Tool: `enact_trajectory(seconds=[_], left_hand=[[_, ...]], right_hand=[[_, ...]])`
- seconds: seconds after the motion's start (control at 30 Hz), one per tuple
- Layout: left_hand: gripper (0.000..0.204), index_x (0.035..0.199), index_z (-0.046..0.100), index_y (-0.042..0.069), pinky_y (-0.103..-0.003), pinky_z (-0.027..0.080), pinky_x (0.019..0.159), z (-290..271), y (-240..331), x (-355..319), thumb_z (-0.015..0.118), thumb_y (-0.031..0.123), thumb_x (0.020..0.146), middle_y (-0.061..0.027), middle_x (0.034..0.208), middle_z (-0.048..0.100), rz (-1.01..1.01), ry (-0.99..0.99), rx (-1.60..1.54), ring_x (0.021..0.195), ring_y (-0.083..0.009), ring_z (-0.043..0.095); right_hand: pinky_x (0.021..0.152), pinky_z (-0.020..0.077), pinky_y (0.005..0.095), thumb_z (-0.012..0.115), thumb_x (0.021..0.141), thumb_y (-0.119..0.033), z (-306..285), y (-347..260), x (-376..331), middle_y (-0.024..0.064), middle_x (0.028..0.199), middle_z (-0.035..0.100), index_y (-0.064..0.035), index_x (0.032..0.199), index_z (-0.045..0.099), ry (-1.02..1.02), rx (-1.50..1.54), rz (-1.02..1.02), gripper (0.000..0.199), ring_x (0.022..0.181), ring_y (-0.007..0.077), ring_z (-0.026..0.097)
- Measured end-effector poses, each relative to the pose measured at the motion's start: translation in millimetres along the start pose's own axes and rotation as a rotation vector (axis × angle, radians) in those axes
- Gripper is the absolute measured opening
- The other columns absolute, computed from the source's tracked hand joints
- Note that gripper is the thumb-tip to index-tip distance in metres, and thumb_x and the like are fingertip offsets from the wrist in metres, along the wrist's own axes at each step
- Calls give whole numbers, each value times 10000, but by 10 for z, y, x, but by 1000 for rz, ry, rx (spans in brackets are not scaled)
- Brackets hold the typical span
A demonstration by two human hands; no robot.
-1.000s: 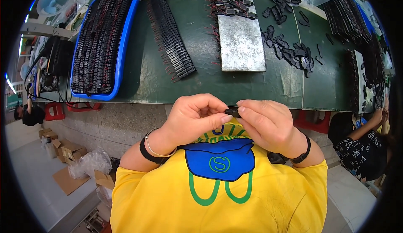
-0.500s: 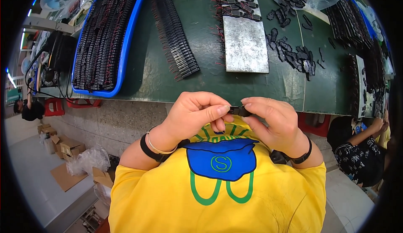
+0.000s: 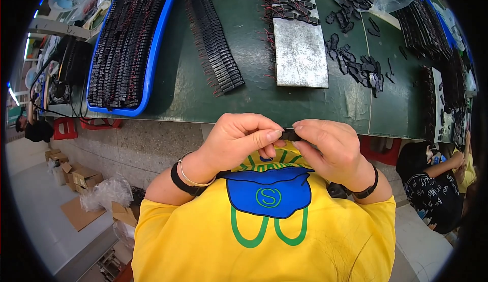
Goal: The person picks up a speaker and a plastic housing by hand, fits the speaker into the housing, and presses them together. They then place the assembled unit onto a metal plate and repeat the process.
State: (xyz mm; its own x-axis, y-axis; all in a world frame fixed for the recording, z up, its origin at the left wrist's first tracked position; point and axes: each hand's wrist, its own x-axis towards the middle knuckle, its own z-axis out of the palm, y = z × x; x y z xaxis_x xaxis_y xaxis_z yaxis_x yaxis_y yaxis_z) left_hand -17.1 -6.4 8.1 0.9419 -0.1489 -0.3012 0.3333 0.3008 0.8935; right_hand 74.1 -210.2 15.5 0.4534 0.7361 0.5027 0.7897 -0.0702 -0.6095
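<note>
My left hand (image 3: 236, 138) and my right hand (image 3: 333, 142) meet just off the table's near edge. Between them both pinch a small black plastic part (image 3: 290, 135), mostly covered by thumbs and fingertips. Beyond them on the table lies a silvery metal plate (image 3: 302, 55); small black parts with red wires (image 3: 292, 10) rest across its far end. Left of the plate, a long row of similar black parts (image 3: 216, 40) lies side by side, thin red wires sticking out along its left side.
A blue tray (image 3: 151, 73) packed with wired black parts stands at left on the green table (image 3: 173, 99). Loose black pieces (image 3: 351, 64) lie scattered right of the plate, near a clear plastic bag (image 3: 391, 0). Another person (image 3: 432, 185) sits at far right.
My left hand has shifted slightly right, closer to my right hand. Less of the black part shows between my fingertips.
</note>
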Motion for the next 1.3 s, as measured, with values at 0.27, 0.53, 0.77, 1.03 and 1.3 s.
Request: enact_trajectory(seconds=[0.27,0.53,0.77,1.03,1.3], left_hand=[[146,1007,638,-62,-264,568,676,6,14,-9,576,39,921,-142,874,692,-49,16,-35,735,-155,676],[135,973,648,-46,-208,528,653,85,36,-29,662,-23,841,-96,856,682,18,90,172,750,-104,651],[140,929,664,-30,-189,479,594,35,-36,-40,701,-39,795,-82,842,685,402,120,380,719,-82,633],[167,913,667,-8,-210,460,547,-29,0,-33,734,-5,760,-107,808,690,656,130,680,671,-134,652],[170,891,677,25,-261,496,577,-26,27,-58,740,29,734,-97,791,690,709,194,772,674,-205,671]], right_hand=[[579,544,324,741,638,23,7,-30,18,159,862,670,13,882,634,0,-92,-59,267,689,284,671],[572,538,317,739,641,21,53,-10,2,155,849,660,13,883,633,20,-94,-83,264,665,274,659],[611,527,285,757,706,-28,44,-7,4,135,861,666,6,929,646,4,357,317,251,690,221,662],[614,509,266,756,761,-67,104,109,-16,122,852,672,6,1007,658,-92,470,231,275,698,191,657],[595,483,253,726,779,-30,122,72,23,119,840,669,23,1006,654,-40,519,236,244,692,166,639]])
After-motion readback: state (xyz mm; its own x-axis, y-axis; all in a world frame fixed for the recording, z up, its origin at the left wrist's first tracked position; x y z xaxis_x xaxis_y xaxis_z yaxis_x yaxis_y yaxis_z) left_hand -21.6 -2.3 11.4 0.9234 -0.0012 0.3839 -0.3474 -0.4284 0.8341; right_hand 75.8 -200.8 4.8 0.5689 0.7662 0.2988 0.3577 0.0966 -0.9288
